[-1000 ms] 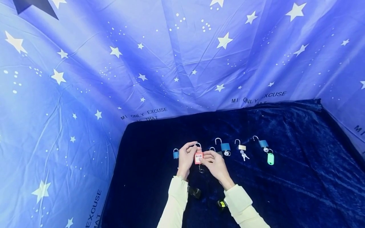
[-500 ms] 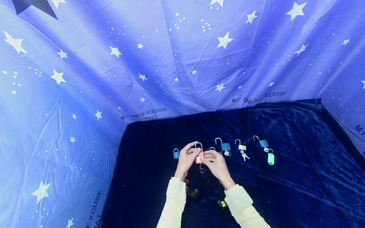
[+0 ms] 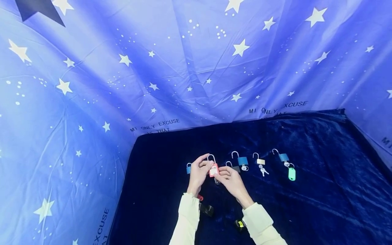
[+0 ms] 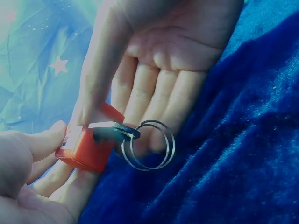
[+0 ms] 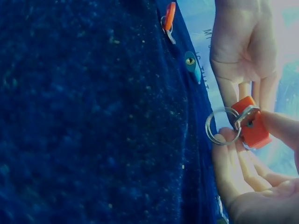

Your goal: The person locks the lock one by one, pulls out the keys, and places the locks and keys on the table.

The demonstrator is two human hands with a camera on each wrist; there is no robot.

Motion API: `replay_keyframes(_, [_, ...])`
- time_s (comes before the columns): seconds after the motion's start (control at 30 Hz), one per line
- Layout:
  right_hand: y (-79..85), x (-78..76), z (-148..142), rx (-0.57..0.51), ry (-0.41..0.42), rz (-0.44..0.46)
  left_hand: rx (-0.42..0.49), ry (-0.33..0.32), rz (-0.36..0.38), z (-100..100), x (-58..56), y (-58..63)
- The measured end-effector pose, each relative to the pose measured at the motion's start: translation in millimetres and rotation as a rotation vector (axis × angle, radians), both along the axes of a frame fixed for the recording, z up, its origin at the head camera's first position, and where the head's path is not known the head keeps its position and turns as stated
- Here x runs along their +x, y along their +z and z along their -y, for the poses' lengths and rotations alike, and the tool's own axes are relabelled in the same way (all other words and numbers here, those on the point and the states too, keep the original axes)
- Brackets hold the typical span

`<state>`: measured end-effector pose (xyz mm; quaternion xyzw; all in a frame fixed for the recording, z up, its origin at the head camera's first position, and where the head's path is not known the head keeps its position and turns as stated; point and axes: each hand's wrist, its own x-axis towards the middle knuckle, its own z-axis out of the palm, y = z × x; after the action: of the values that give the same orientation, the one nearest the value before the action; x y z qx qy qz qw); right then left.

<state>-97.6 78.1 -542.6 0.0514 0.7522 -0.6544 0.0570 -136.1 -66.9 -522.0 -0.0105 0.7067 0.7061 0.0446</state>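
Both hands hold a red padlock (image 3: 214, 170) with a white label, its silver shackle upright, above the dark cloth. My left hand (image 3: 198, 174) pinches the padlock's left side, thumb near the front by the shackle. My right hand (image 3: 232, 182) grips the lower right side with thumb and fingers. A key (image 4: 114, 128) sits at the padlock's underside in the left wrist view, with two metal rings (image 4: 173, 144) hanging from it. In the right wrist view the key rings (image 5: 209, 130) hang free beside the right fingers. Whether the shackle is locked cannot be told.
Blue padlocks (image 3: 242, 161) (image 3: 283, 157), a brass one (image 3: 261, 162) and a dark one (image 3: 236, 168) lie right, most with raised shackles. A blue padlock (image 3: 188, 169) lies left. Near the sleeves are a red tag (image 3: 200, 197) and black items (image 3: 207, 210) (image 3: 240, 224).
The head view has tilted slightly. The padlock stays in both hands and leans a little more. The left forearm has shifted slightly left, uncovering the red tag.
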Motion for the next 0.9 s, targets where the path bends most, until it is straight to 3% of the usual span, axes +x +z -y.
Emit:
replay_keyframes(0.17, [-3.1,0.0,1,0.010,0.025,0.018,0.013,0.014,0.006,2,-8.9,-16.1])
replay_keyframes(0.6, [-3.9,0.0,0,0.032,0.018,0.003,0.004,0.017,-0.021,-2,-9.1,-17.6])
replay_keyframes(0.73, [-4.8,-0.7,1,0.039,0.011,0.005,0.013,0.011,-0.013,-3,-7.9,-13.1])
replay_keyframes(0.9, [-6.2,-0.9,2,0.045,0.008,-0.009,0.008,0.004,-0.026,-3,0.3,5.9])
